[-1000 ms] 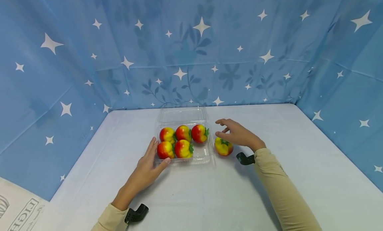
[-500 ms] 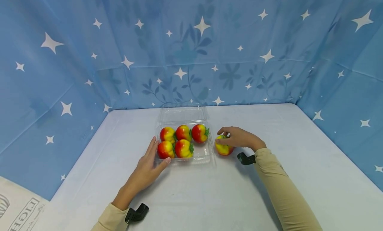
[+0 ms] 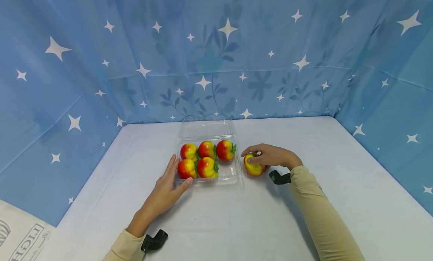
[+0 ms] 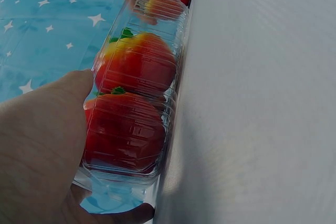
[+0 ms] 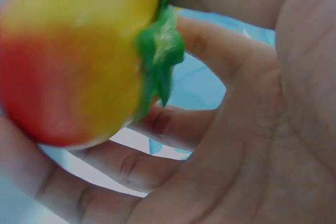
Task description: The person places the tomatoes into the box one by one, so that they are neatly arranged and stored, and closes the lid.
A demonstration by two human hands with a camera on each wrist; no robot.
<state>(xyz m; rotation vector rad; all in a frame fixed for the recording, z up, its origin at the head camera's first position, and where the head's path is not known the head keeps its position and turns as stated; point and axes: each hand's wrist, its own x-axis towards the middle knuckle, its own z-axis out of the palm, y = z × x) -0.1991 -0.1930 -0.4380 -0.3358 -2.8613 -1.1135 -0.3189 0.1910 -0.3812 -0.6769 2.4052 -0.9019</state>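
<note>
A clear plastic clamshell box (image 3: 227, 173) stands with its lid (image 3: 206, 129) folded back. Several red-and-yellow toy fruits (image 3: 208, 167) with green leafy caps sit in two rows inside. My left hand (image 3: 165, 193) rests at the box's near left corner, fingers straight along the side and thumb at the front rim. Just right of the box, my right hand (image 3: 272, 156) grips another such fruit (image 3: 253, 169). In the right wrist view, thumb and fingers curl round this fruit (image 5: 73, 61), its green cap facing the palm.
White cloth covers the table (image 3: 216, 223). A blue curtain (image 3: 209, 58) with stars hangs behind and along both sides. Printed pale cloth (image 3: 23, 234) shows at the lower left. The back row holds three fruits, the front row two at its left.
My right hand has come down from above the loose fruit and taken hold of it. The fruit has shifted and turned slightly. My left hand and the box have stayed put.
</note>
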